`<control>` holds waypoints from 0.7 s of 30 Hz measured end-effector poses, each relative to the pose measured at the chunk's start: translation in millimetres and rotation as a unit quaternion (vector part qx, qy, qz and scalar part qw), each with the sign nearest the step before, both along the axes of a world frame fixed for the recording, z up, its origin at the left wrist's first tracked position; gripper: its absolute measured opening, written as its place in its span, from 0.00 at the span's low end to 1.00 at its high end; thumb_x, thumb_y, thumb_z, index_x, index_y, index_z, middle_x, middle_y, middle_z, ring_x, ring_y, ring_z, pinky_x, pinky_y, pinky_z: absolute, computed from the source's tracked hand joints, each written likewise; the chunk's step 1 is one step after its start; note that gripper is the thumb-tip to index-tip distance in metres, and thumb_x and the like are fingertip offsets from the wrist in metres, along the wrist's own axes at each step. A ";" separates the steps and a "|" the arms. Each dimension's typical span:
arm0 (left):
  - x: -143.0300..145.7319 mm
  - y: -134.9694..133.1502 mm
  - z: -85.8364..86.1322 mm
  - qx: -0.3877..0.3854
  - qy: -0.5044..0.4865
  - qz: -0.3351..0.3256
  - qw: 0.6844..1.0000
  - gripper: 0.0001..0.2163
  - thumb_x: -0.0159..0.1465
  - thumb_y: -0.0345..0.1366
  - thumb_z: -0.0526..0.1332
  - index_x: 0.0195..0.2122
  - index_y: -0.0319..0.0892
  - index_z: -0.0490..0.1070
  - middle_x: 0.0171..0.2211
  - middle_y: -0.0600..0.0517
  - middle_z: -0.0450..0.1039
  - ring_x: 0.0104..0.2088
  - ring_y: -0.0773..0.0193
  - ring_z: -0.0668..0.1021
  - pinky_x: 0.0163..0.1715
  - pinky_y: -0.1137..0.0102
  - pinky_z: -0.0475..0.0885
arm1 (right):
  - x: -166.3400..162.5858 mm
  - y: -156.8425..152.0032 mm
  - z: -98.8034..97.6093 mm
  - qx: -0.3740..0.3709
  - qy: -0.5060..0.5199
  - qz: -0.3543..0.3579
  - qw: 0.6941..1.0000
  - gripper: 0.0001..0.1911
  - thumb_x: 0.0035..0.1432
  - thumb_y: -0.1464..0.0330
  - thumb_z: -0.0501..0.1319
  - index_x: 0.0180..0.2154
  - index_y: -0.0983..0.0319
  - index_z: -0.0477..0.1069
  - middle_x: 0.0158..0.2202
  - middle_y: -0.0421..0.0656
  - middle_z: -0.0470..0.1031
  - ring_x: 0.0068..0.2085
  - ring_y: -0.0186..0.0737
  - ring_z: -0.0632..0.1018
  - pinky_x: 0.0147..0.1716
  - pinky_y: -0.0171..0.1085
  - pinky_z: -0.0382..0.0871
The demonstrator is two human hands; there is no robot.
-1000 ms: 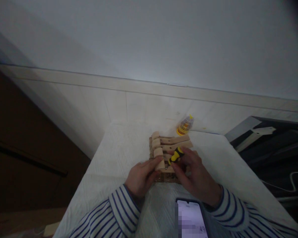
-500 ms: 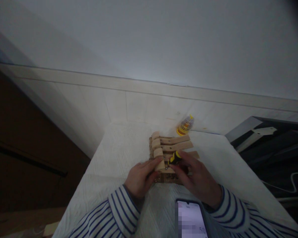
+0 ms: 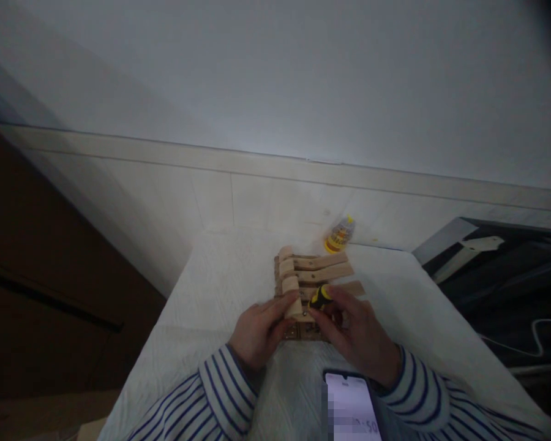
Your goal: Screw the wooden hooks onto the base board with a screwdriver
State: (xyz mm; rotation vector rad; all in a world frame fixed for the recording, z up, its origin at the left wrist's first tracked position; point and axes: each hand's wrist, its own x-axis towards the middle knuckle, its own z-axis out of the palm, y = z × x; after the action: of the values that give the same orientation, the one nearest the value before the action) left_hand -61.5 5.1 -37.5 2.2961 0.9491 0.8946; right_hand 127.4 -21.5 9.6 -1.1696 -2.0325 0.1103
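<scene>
A wooden piece (image 3: 313, 275) lies on the white-covered table, with several pale slats, blocks at their left ends, screws and a brown carved-looking base. My left hand (image 3: 261, 327) is closed on the left end of the nearest pale wooden block (image 3: 291, 308), thumb on the near side. My right hand (image 3: 356, 331) is closed round a short yellow-and-black screwdriver (image 3: 320, 296), pointing down and left. Its fingertips are beside a small screw (image 3: 305, 313) on the nearest slat. Whether the screwdriver tip touches the screw, I cannot tell.
A clear bottle-shaped container with a yellow base (image 3: 340, 236) stands at the table's back edge by the wall. A phone with a lit screen (image 3: 351, 404) lies close to me. Dark items with a white cable (image 3: 537, 337) are right of the table.
The view has shifted slightly. My right hand and the screwdriver have moved a little left and down, with the handle tilted lower. My left hand keeps its hold on the wooden block.
</scene>
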 end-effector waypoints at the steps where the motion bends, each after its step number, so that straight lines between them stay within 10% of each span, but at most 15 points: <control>1: -0.3 -0.3 0.3 0.001 0.000 0.001 1.000 0.22 0.61 0.31 0.54 0.56 0.47 0.53 0.50 0.49 0.66 0.47 0.63 0.72 0.44 0.64 0.69 | 1.0 -0.4 -0.8 -0.001 0.000 -0.001 1.000 0.20 0.55 0.70 0.56 0.50 0.60 0.53 0.27 0.40 0.71 0.22 0.34 0.71 0.19 0.34 0.66; 21: -1.1 -0.2 -0.3 0.006 -0.001 0.006 1.000 0.22 0.60 0.31 0.55 0.56 0.47 0.53 0.50 0.49 0.67 0.47 0.62 0.71 0.44 0.64 0.69 | 5.8 0.9 -1.1 -0.039 -0.022 -0.034 0.998 0.20 0.57 0.66 0.53 0.50 0.61 0.52 0.26 0.42 0.71 0.23 0.38 0.73 0.21 0.37 0.69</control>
State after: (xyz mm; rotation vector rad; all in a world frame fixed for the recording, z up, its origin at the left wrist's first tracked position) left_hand -62.5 4.9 -37.8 2.3008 0.9610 0.9096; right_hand 133.2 -20.6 8.6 -1.2996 -2.0397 0.1326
